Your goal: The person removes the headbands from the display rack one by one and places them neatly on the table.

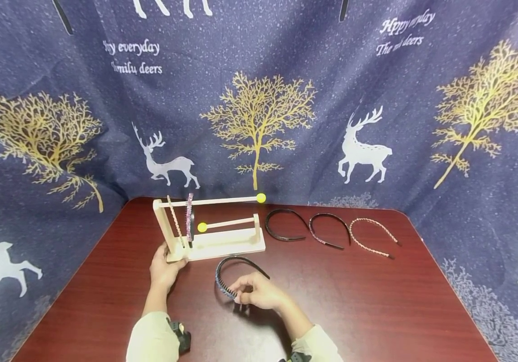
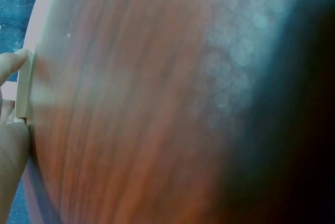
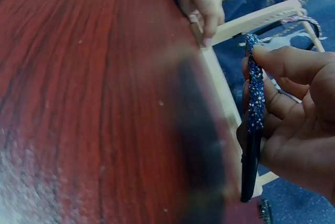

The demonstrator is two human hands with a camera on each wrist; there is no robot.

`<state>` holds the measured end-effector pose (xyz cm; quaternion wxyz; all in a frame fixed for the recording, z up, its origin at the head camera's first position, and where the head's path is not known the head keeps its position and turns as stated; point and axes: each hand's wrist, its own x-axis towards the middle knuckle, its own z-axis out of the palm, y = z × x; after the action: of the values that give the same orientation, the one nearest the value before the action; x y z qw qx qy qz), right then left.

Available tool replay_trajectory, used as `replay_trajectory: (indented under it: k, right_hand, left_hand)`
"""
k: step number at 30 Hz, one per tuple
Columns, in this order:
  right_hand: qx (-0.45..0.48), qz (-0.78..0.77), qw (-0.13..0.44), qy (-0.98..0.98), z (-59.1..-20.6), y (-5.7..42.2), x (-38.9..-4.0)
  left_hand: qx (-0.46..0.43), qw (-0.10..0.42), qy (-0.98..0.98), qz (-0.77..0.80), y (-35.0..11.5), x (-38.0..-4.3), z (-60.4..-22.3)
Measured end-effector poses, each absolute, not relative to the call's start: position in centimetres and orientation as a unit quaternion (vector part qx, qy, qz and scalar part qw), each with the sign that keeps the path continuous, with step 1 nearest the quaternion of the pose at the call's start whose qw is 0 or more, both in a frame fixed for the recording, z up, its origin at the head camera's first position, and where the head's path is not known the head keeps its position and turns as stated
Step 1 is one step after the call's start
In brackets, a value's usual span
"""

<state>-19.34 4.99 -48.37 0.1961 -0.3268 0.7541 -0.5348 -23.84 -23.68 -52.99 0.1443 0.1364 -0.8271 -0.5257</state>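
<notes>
A pale wooden stand (image 1: 227,246) with two horizontal rods, each tipped by a yellow ball, stands at the left of the table. My left hand (image 1: 164,269) grips the left end of its base; in the left wrist view the thumb and a finger meet at the wooden edge (image 2: 23,90). Over the upper rod hang a beige headband (image 1: 175,221) and a pink glitter headband (image 1: 189,221). In front of the stand, my right hand (image 1: 261,291) pinches a black toothed headband (image 1: 219,281) by its blue glitter part (image 3: 256,93).
Along the back right of the reddish table (image 1: 376,301) lie a black headband (image 1: 281,237), one with pink glitter (image 1: 319,241) and a beige one (image 1: 367,247). A blue cloth (image 1: 286,50) printed with deer and trees hangs behind the table.
</notes>
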Motion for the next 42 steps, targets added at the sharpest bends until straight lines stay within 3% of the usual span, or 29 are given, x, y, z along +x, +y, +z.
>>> replay_trajectory:
  k: [6, 16, 28, 42]
  right_hand:
    - [-0.321, -0.509, 0.219, 0.768, -49.7, 4.1, -20.1]
    - [-0.318, -0.44, 0.196, 0.816, -49.8, 2.2, -20.1]
    - [-0.304, -0.463, 0.191, 0.81, -50.1, 1.9, -20.2]
    - [-0.324, -0.542, 0.132, 0.764, -45.0, 1.8, -20.6]
  left_hand:
    - [0.135, 0.144, -0.827, -0.527, -23.5, -23.8, -52.9]
    - [0.132, 0.148, -0.83, -0.522, -23.6, -23.8, -52.8]
    - [0.131, 0.148, -0.831, -0.521, -23.7, -23.9, -52.9]
    - [0.128, 0.152, -0.824, -0.531, -23.7, -23.8, -52.8]
